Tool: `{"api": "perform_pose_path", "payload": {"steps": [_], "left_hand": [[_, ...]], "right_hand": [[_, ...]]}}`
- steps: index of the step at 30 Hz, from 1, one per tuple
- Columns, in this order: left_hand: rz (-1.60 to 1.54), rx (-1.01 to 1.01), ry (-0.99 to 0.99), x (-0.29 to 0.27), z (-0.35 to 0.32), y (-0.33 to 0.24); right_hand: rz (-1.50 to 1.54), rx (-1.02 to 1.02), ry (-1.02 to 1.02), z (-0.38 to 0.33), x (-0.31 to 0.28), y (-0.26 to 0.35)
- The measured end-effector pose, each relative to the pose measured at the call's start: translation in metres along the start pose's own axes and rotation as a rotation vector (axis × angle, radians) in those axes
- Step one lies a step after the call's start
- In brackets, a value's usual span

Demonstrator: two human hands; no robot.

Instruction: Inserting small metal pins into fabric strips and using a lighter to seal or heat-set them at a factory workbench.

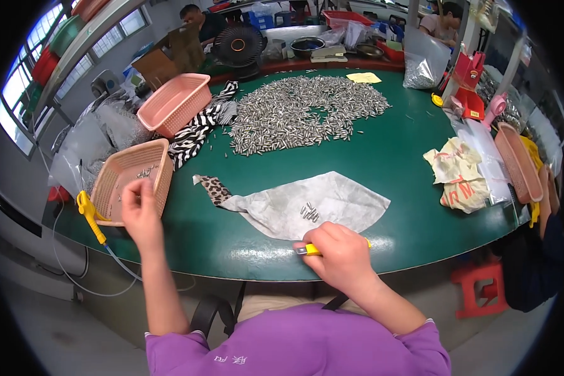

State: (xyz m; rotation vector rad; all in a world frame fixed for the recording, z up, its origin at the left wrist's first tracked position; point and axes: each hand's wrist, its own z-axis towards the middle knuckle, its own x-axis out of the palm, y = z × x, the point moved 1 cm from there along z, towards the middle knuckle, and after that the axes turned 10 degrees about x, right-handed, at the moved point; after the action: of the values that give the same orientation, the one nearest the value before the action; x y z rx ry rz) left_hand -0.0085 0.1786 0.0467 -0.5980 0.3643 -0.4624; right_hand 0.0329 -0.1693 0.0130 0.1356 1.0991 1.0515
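My right hand (341, 254) is closed around a yellow utility knife (311, 249), its tip pointing left, at the near edge of a pale grey cloth (276, 210). A small group of short metal pins (309, 212) lies on that cloth, just beyond my knuckles. At the left, my left hand (140, 213) is raised over the near right corner of a peach plastic basket (163, 172). Its fingers are bent together, and whatever they may hold is hidden. Some metal pieces (146, 171) rest on the basket's floor.
A wide heap of metal pins (301, 113) covers the far middle of the green table (382, 156). A pink basket (175, 103) stands at the far left, a yellow air gun (91, 216) near the left edge. Crumpled bags (460, 175) lie right. Other people sit beyond and at right.
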Motion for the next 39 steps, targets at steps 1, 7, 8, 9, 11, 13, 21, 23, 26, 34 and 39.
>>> {"api": "perform_pose_path", "payload": {"steps": [1, 7, 8, 9, 11, 13, 21, 23, 26, 34, 39], "left_hand": [[0.149, 0.029, -0.009, -0.019, 0.014, 0.022], [0.326, 0.068, 0.016, -0.041, 0.035, 0.041], [0.343, 0.046, 0.080, -0.037, 0.029, 0.035], [0.211, -0.016, 0.110, -0.030, 0.023, 0.028], [-0.019, -0.089, 0.245, -0.004, 0.008, -0.002], [-0.168, 0.106, 0.442, 0.029, -0.006, -0.024], [-0.059, 0.171, 1.056, 0.135, -0.051, -0.090], [-0.011, 0.140, 1.082, 0.145, -0.051, -0.090], [-0.002, 0.079, 1.111, 0.155, -0.052, -0.085], [0.102, 0.301, 1.048, 0.156, -0.049, -0.084], [-0.367, -0.343, 0.932, 0.119, -0.062, -0.095]], "right_hand": [[0.006, -0.021, 0.033, 0.000, 0.001, 0.000], [-0.030, 0.014, -0.006, 0.002, -0.003, -0.004], [-0.053, 0.053, -0.003, 0.000, -0.006, -0.006], [-0.055, 0.059, 0.001, -0.001, -0.010, -0.009], [-0.106, 0.107, -0.067, -0.003, -0.018, -0.018], [-0.129, 0.139, -0.076, -0.006, -0.022, -0.022], [-0.206, 0.093, -0.061, -0.009, -0.021, -0.024], [-0.202, 0.089, -0.060, -0.009, -0.021, -0.024], [-0.201, 0.090, -0.062, -0.009, -0.020, -0.026], [-0.191, 0.133, -0.051, -0.010, -0.021, -0.025], [-0.127, 0.117, -0.068, -0.009, -0.024, -0.026]]}}
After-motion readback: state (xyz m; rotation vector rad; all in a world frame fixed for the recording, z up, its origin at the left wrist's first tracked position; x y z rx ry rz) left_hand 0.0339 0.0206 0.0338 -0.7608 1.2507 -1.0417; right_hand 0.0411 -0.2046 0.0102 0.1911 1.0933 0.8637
